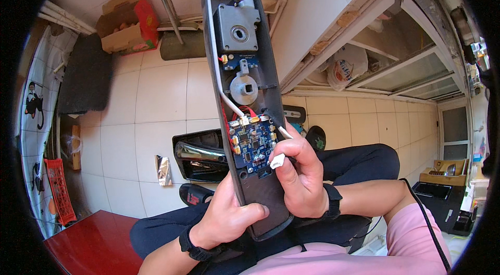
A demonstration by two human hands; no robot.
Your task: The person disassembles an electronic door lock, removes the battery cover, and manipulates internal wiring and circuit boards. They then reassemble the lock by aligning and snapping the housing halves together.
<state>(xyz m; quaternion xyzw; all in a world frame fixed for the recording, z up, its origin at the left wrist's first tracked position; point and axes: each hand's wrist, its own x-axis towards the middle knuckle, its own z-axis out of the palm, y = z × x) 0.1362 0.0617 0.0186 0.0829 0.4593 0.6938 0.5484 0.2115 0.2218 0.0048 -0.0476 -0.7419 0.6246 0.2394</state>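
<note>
Black housing (263, 190) part-hides the gripping left hand (227, 216); the right hand (302, 180) pinches a connector (277, 161).

The lock housing (260, 189) runs lengthwise up my view, the left hand (229, 215) at its near left edge. Inside it, from far to near, sit the gearbox (237, 26), spindle disc (239, 90) and circuit board (252, 144). The right hand (303, 181) holds a plug (277, 160) before the board, possibly clear of it. On the floor (161, 103) below, I see a packet (163, 171) left of a tray (192, 172), and a cardboard box (120, 41) farther off leftward.
</note>
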